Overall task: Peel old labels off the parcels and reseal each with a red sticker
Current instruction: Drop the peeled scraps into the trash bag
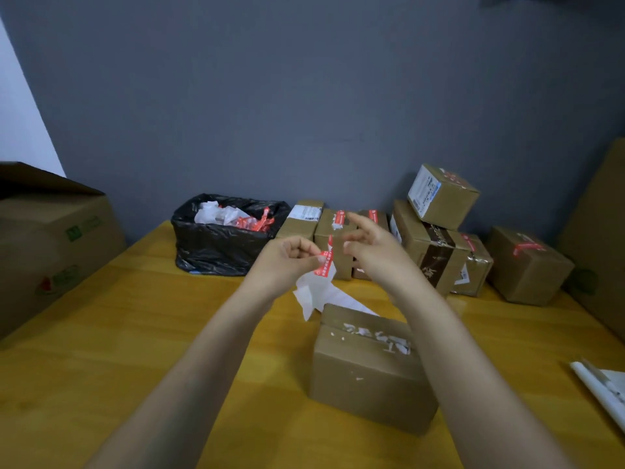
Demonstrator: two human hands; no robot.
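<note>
A brown parcel (368, 370) stands on the wooden table (135, 333) in front of me, with torn white label scraps left along its top. My left hand (291, 257) is raised above and behind it, pinching a red sticker (325, 260) with white backing paper (314, 292) hanging from it. My right hand (372, 247) hovers just right of the sticker, fingers spread and relaxed, holding nothing.
A bin lined with a black bag (220, 242) holds white and red scraps at the back. Several brown parcels (439, 238) are piled along the grey wall. A large carton (50, 245) stands at the left. White paper (605, 387) lies at the right edge.
</note>
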